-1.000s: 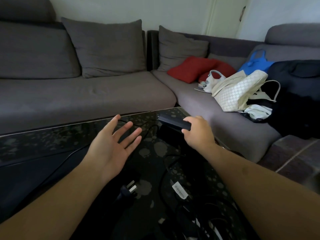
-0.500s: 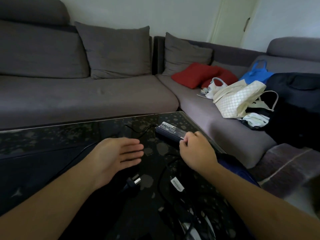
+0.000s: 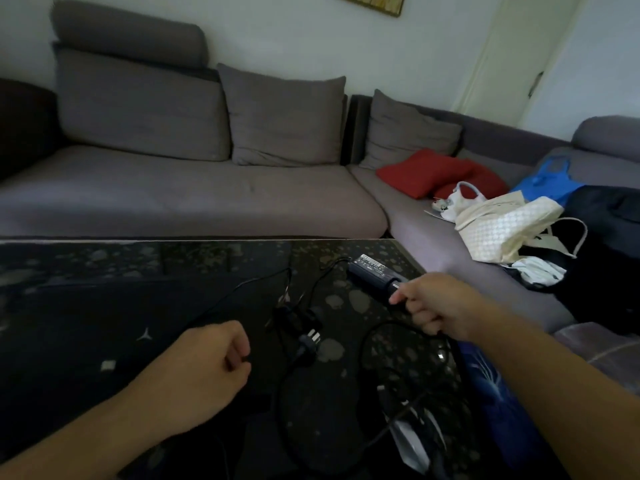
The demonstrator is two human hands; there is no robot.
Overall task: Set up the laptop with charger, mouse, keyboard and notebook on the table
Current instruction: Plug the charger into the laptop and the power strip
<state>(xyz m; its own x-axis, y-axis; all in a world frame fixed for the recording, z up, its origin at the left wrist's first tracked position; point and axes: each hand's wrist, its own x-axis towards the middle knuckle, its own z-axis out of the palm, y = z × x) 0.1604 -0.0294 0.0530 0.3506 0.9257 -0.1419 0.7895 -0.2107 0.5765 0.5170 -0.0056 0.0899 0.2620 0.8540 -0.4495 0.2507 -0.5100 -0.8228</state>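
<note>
Black charger brick [image 3: 375, 275]: lies flat on the glossy counter [image 3: 173, 258], label up, its near end pinched in the right hand [image 3: 438, 306] grip, arm reaching forward. Left hand [image 3: 211, 368]: fist curled over the counter, grip narrow, a thin black cable [image 3: 242, 285] running to it. Plug [image 3: 310, 339]: between the two grips.

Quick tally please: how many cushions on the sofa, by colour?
Grey cushions: 2
Red cushions: 2
Total: 4
</note>
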